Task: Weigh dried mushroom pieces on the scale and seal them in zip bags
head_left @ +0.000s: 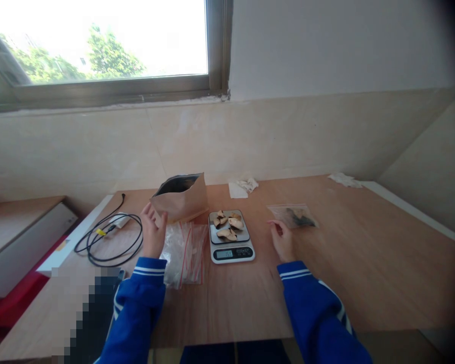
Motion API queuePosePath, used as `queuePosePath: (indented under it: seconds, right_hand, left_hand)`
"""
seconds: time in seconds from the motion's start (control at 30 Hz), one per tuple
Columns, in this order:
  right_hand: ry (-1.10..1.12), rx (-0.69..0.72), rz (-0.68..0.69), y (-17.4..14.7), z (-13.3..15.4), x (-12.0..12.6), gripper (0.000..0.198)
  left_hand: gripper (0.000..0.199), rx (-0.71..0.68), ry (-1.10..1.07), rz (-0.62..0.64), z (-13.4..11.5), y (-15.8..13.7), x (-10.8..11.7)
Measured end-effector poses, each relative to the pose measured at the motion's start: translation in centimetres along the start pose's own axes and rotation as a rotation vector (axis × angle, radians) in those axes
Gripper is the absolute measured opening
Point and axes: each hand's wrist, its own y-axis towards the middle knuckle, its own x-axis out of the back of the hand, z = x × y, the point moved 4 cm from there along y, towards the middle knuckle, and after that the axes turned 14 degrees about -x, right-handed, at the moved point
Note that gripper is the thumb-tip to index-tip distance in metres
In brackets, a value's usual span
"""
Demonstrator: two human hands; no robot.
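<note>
A white kitchen scale [232, 254] stands mid-table with several pale brown dried pieces, perhaps dried mushrooms [227, 234], on its metal plate. My left hand [153, 233] is raised at the near left corner of an open brown paper bag [185, 199], fingers apart; whether it touches the bag I cannot tell. Below that hand lie several clear zip bags [185, 255] with red strips. To the right of the scale hovers my right hand [282, 241], fingers loosely extended with nothing visible in them. Just beyond it lies a filled clear zip bag [293, 216] holding dark and brown pieces.
A coiled black cable [109, 263] with a white adapter [119, 220] lies at the left. Crumpled tissue [246, 185] sits near the wall, and more tissue [345, 179] at the back right. A dark, partly pixelated object [98, 308] is beside my left sleeve.
</note>
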Motion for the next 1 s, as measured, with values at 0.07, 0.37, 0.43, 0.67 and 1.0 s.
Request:
queuePosePath:
  seconds: [0.07, 0.37, 0.43, 0.67, 1.0]
  right_hand:
    - [-0.002, -0.004, 0.009, 0.0, 0.0, 0.0, 0.035]
    - [-0.02, 0.006, 0.006, 0.0, -0.2, 0.0, 0.037]
    - [-0.023, 0.012, 0.009, 0.0, -0.2, 0.0, 0.038]
    - [-0.047, 0.028, 0.012, 0.1, -0.6, -0.2, 0.039]
    - [-0.063, 0.028, 0.02, 0.4, -1.4, -0.3, 0.038]
  left_hand:
    - [0.059, -0.008, 0.054, -0.025, -0.9, -0.6, 0.3]
    - [0.059, 0.019, -0.001, -0.045, -1.8, -2.3, 0.1]
    - [0.059, 0.032, 0.004, -0.039, -1.9, -2.5, 0.3]
    - [0.031, 0.107, -0.025, 0.082, -0.6, -0.3, -0.7]
    - [0.028, 0.154, -0.013, 0.11, 2.8, 4.6, -1.2]
